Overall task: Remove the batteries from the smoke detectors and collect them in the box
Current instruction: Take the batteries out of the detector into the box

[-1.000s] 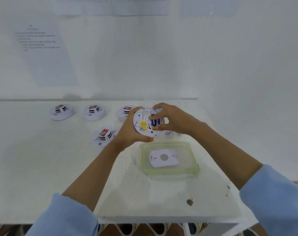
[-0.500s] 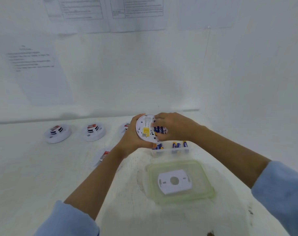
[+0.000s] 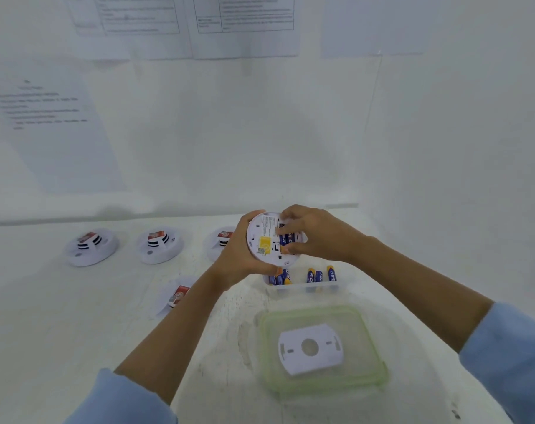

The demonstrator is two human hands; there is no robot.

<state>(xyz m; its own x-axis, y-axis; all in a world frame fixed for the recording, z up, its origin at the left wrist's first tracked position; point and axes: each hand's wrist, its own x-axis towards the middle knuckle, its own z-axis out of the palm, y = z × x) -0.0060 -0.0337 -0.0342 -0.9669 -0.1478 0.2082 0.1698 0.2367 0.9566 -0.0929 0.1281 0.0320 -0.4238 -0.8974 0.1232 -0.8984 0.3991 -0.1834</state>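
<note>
Smoke detector [image 3: 263, 240], back side up, stays clasped at its left rim by the curled left hand [image 3: 240, 260], over the worktop's far edge and just above the clear box [image 3: 303, 288], much as half a second ago. The right hand [image 3: 316, 234] still pinches the blue batteries [image 3: 288, 239] seated in it. Loose batteries [image 3: 316, 275] stand in the box; a mounting plate [image 3: 318, 361] lies on the green-rimmed lid [image 3: 324, 387] nearer the front edge.

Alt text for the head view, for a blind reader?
The left hand holds a detector, back showing, while the right hand pinches its batteries. Just below, a box holds loose batteries; a green lid bearing a white plate lies nearer, four other detectors sit to the left.
</note>
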